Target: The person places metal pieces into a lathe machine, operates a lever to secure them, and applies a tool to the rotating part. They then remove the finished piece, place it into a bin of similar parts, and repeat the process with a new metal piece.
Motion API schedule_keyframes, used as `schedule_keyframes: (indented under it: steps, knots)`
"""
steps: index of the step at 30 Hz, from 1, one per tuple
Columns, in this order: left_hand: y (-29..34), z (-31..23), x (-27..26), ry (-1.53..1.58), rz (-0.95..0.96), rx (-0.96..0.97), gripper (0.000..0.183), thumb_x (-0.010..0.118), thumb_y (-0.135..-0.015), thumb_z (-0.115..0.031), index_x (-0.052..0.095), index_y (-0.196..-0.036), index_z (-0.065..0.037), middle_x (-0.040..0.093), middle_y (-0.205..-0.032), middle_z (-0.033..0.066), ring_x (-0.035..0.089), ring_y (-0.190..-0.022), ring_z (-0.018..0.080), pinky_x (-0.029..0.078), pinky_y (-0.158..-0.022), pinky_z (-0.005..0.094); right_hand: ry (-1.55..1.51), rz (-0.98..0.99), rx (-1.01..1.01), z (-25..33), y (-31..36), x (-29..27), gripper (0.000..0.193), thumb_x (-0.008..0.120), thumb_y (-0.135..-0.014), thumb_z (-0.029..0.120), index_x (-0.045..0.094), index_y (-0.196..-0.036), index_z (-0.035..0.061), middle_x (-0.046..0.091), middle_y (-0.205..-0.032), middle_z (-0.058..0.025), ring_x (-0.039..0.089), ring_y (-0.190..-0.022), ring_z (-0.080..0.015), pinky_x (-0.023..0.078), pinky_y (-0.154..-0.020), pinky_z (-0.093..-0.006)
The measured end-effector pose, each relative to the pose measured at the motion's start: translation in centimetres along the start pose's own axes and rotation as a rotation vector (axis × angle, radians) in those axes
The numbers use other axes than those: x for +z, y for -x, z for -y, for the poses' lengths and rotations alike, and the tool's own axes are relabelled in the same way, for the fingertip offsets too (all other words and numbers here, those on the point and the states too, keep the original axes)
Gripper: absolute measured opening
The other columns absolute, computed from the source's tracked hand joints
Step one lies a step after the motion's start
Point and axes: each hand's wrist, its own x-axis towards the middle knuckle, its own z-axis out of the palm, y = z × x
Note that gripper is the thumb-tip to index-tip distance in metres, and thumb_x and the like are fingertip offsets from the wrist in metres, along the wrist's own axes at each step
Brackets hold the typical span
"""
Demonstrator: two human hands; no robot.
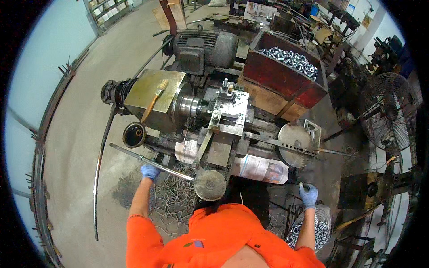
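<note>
On the left, the floor gives wide passage, broken by the long thin lever. Just ahead of the left hand's fingers, the silver rod slants toward the round disc, barring the straight way to the spindle; a hand could pass over it. Between disc and right hand's fingers there is room to move sideways; farther in, the perforated bar and round plate obstruct. The red bin blocks the far side, the fan the right.
</note>
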Motion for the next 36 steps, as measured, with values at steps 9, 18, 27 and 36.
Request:
schedule_keyframes:
  steps: [9, 18, 27, 36]
  knots:
    - [3.9, 5.0, 1.5, 0.704, -0.145, -0.132, 0.034, 0.056, -0.082, -0.037, 0.064, -0.096, -0.007, 0.067, -0.087, 0.0133, 0.065, -0.075, 0.0280, 0.051, -0.062, 0.0379, -0.102, -0.084, -0.053, -3.2, 0.3, 0.3, 0.031, 0.071, -0.072, 0.028, 0.067, -0.077, -0.0030, 0.066, -0.074, -0.0156, 0.064, -0.068, -0.0237, 0.049, -0.070, -0.0313]
    - [6.4, -13.8, -7.6, 2.420, 0.222, 0.294, 0.063, 0.042, -0.085, -0.058, 0.047, -0.121, -0.007, 0.062, -0.100, 0.0117, 0.061, -0.072, 0.0194, 0.051, -0.060, 0.0326, -0.190, -0.008, -0.065, 1.3, 0.1, 1.4, 0.022, 0.073, -0.071, 0.018, 0.067, -0.076, -0.0025, 0.067, -0.070, -0.0082, 0.060, -0.062, -0.0129, 0.048, -0.064, -0.0269]
    - [4.6, -11.6, -3.7, 2.495, 0.094, 0.186, 0.023, 0.057, -0.085, -0.017, 0.058, -0.102, -0.002, 0.062, -0.087, 0.0071, 0.060, -0.076, 0.0181, 0.051, -0.067, 0.0334, -0.203, -0.012, -0.012, 2.9, 2.0, 0.1, 0.020, 0.072, -0.072, 0.017, 0.068, -0.076, -0.0020, 0.067, -0.071, -0.0112, 0.061, -0.063, -0.0126, 0.049, -0.064, -0.0271]
    - [13.9, -1.7, 13.8, 0.783, 0.357, -0.363, 0.043, 0.059, -0.078, -0.041, 0.064, -0.094, -0.002, 0.065, -0.090, 0.0168, 0.063, -0.083, 0.0350, 0.049, -0.073, 0.0408, -0.135, 0.036, -0.172, 4.5, 0.9, 0.1, 0.026, 0.073, -0.071, 0.023, 0.066, -0.075, -0.0019, 0.065, -0.071, -0.0143, 0.061, -0.063, -0.0199, 0.047, -0.064, -0.0308]
